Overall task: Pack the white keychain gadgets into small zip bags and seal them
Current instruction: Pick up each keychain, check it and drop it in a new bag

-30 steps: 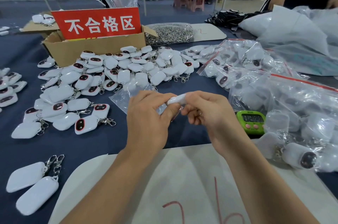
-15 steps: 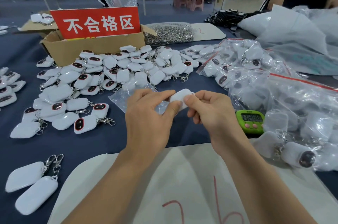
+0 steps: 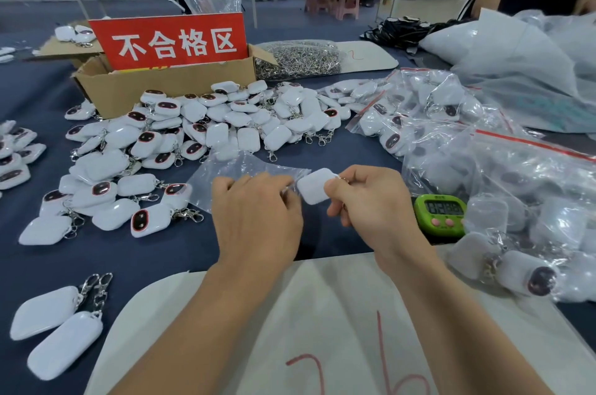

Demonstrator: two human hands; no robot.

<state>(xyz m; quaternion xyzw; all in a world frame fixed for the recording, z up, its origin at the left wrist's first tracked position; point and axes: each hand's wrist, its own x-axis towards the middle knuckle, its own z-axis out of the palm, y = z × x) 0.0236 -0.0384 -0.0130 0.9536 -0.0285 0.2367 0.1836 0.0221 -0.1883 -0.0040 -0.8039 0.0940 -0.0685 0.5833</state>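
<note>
Head view: just nearer than the red sign (image 3: 175,40) reading 不合格区, the right grip (image 3: 371,201) pinches a white keychain gadget (image 3: 314,186) beside a clear zip bag (image 3: 238,165) which the left grip (image 3: 254,211) holds above the table (image 3: 180,252).

Every gadget (image 3: 314,186) is smooth white plastic with a soft sheen, and the clips (image 3: 190,215) are shiny metal. Zip bag (image 3: 225,169) is thin, clear, crinkly film. Box (image 3: 167,91) is matt cardboard, the desk cover (image 3: 180,246) is matt navy cloth, and the timer (image 3: 422,220) is glossy green plastic.
</note>
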